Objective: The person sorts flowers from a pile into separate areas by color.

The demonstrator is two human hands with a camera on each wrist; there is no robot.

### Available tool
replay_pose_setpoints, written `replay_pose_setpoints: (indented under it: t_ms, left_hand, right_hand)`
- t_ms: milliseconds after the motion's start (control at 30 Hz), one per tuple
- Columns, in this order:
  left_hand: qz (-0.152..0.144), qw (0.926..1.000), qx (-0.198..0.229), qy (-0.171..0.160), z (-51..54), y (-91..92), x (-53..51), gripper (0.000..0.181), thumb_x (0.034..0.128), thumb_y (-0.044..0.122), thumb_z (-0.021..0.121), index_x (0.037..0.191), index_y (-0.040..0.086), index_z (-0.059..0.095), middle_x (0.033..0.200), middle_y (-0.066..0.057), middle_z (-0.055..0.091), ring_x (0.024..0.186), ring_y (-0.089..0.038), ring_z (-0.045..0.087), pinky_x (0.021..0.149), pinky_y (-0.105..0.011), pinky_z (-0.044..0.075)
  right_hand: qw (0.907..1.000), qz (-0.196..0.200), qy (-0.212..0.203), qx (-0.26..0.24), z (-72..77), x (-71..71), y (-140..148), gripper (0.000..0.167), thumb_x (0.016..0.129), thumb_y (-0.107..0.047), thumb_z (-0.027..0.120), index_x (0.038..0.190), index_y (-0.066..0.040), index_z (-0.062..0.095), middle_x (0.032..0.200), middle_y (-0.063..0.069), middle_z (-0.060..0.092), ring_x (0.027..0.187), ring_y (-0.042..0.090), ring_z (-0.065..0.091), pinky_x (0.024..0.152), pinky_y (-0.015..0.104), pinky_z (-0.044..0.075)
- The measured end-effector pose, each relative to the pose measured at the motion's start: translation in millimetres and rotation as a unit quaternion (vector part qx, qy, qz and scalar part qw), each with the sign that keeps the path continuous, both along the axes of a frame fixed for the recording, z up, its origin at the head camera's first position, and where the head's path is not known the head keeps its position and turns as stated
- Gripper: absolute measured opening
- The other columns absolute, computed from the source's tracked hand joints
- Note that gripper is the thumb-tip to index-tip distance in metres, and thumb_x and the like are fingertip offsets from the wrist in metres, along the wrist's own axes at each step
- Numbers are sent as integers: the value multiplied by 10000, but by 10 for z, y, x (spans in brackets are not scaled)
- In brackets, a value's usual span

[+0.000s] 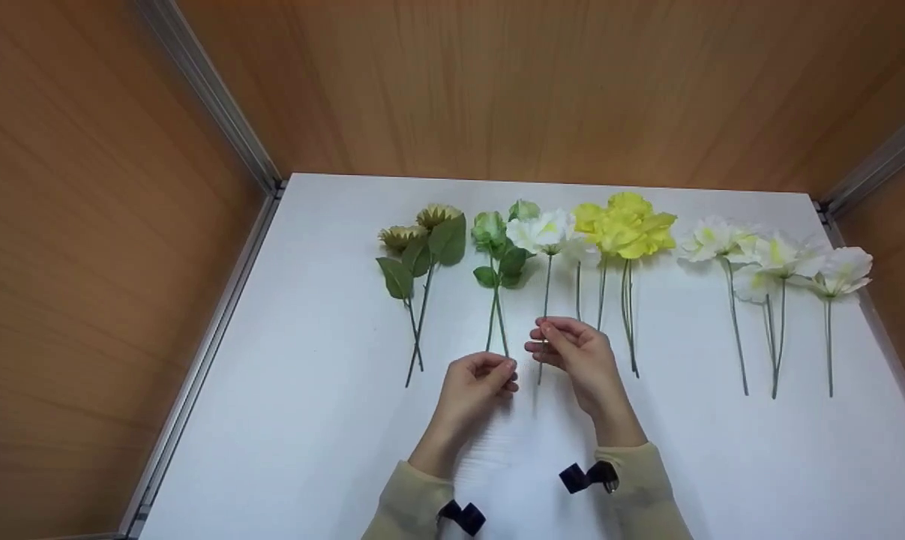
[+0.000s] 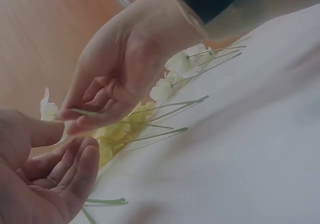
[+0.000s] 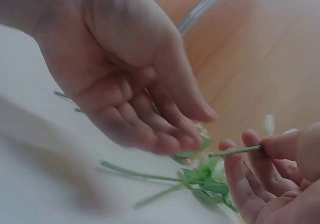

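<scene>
My right hand pinches the green stem of a white artificial flower between thumb and fingers. Its bloom points away from me, and the stem's lower end sticks out past the fingers in the right wrist view. Close to it on the left is my left hand, over the stem ends of two green roses. From the left wrist view, the left hand has its thumb apart from loosely bent fingers, with nothing between them. Yellow flowers lie just right of the white bloom.
Two brownish sunflower-like stems lie crossed on the left. Several more white flowers are laid at the right of the white table. Wood-grain panels with metal edging enclose the table's back and sides.
</scene>
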State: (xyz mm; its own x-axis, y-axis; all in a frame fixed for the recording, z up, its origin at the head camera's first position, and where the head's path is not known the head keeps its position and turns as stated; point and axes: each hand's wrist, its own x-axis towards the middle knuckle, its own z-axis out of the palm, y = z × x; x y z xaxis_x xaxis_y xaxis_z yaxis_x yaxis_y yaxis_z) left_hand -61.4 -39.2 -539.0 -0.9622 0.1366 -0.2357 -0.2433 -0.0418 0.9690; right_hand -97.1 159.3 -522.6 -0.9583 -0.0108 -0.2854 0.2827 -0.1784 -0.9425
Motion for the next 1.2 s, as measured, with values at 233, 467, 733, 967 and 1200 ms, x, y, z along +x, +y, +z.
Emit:
replay_pose_setpoints:
  t_ms: [233, 467, 733, 967, 1200]
  left_hand:
    - [405, 9989, -224, -68, 4, -359, -89, 241, 1064, 144, 735, 1150, -82, 740, 969, -137, 764, 836, -198, 760, 803, -383, 667]
    - [1085, 9921, -590, -230, -13, -809, -149, 250, 1072, 155, 729, 1189, -65, 741, 1024, -172, 765, 872, -210, 763, 819, -333, 658]
    - [1709, 9834, -121, -603, -27, -1087, -175, 263, 1072, 117, 722, 1222, -99, 724, 1075, -256, 743, 859, -234, 729, 778, -307, 645]
    - [1762, 9815, -86, -738, -70, -1140, -162, 219, 1078, 113, 710, 1205, -61, 745, 1068, -238, 745, 865, -237, 725, 773, -313, 631]
    - [1811, 9803, -167, -766, -84, -1178, -146, 242, 1076, 138, 721, 1206, -66, 739, 1074, -239, 749, 874, -232, 735, 775, -319, 632]
  right_hand:
    - [9957, -20, 65, 924, 118, -24, 642, 334, 1127, -154, 631, 1369, 75, 653, 1139, 119, 798, 936, 168, 794, 871, 325, 652]
    - [9847, -496, -137, 1663, 148, -27, 1500, 386, 1121, -194, 647, 1423, 46, 626, 1041, -79, 807, 906, 91, 773, 835, 244, 635]
    - [9757, -875, -524, 1940, -75, -124, 2169, 340, 1129, -142, 615, 1408, 53, 616, 958, -109, 785, 837, 64, 752, 767, 213, 628]
    - [9474, -921, -984, 2904, -223, -156, 2451, 421, 1145, -180, 582, 1479, 76, 580, 947, -113, 733, 823, 28, 722, 760, 205, 626]
    - [8829, -624, -916, 4563, -278, -139, 2560, 448, 1146, -290, 542, 1417, 48, 658, 1154, 153, 720, 836, 93, 661, 680, 226, 550]
